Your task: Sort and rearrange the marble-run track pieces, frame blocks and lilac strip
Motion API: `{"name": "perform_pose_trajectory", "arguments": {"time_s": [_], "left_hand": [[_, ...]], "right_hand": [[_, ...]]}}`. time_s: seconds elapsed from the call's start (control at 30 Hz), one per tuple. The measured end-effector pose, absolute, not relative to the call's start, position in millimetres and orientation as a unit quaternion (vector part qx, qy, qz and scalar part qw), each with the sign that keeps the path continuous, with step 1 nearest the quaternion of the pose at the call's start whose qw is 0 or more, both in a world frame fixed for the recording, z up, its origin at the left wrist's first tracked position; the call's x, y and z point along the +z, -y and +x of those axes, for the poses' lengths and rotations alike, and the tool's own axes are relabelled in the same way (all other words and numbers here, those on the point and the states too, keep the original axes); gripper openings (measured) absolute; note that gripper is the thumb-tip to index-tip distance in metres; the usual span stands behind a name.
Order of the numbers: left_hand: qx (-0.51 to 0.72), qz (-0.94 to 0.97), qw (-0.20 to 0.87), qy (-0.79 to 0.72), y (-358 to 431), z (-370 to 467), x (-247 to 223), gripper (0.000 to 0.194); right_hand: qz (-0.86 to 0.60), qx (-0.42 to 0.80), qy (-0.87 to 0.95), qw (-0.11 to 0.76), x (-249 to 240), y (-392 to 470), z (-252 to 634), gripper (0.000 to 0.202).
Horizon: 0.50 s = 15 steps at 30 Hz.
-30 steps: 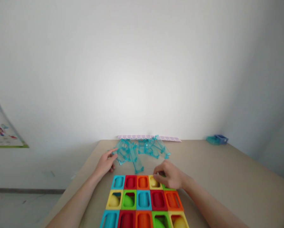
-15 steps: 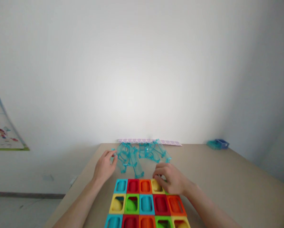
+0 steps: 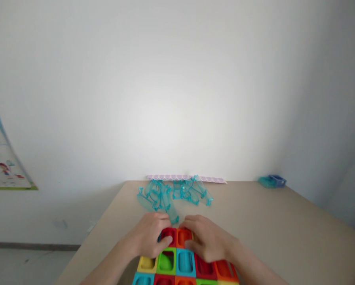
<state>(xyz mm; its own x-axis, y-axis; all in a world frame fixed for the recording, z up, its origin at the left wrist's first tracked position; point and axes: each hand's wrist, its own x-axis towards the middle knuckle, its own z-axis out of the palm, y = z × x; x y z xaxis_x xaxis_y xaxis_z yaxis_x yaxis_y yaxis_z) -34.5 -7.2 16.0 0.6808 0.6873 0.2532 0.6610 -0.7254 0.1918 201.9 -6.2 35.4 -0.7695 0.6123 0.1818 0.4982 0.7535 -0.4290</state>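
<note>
A grid of square plastic blocks with hollowed tops, in red, orange, yellow, green and blue (image 3: 185, 263), lies directly in front of me and runs off the lower frame edge. Both hands grip its far row. My left hand (image 3: 152, 234) has its fingers over the back edge and its thumb at the front of a red block (image 3: 168, 235), covering the corner block. My right hand (image 3: 207, 239) curls the same way around the row's right part, its thumb on an orange block (image 3: 183, 236). Clear turquoise plastic track pieces (image 3: 159, 194) lie in a loose heap just beyond.
A lilac patterned strip (image 3: 177, 177) lies along the wall at the back of the beige table (image 3: 254, 229). A small blue box (image 3: 277, 181) and turquoise pieces (image 3: 266, 182) sit at the far right corner. A poster (image 3: 6, 162) hangs at left.
My left hand has come from beside the turquoise pieces down to the far row's left part. My right hand has shifted slightly left and now spans more of that row.
</note>
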Motion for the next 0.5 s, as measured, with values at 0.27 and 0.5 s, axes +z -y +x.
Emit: {"name": "perform_pose_trajectory", "arguments": {"time_s": [0.27, 0.5], "left_hand": [[0.143, 0.914, 0.090, -0.369, 7.3, -34.7, 11.6, 0.021], [0.179, 0.903, 0.106, -0.377, 14.0, -31.2, 23.8, 0.024]], "right_hand": [[-0.299, 0.176, 0.927, 0.145, 27.8, 6.4, 195.4, 0.023], [-0.289, 0.181, 0.930, 0.139, 27.2, 5.6, 196.1, 0.019]]}}
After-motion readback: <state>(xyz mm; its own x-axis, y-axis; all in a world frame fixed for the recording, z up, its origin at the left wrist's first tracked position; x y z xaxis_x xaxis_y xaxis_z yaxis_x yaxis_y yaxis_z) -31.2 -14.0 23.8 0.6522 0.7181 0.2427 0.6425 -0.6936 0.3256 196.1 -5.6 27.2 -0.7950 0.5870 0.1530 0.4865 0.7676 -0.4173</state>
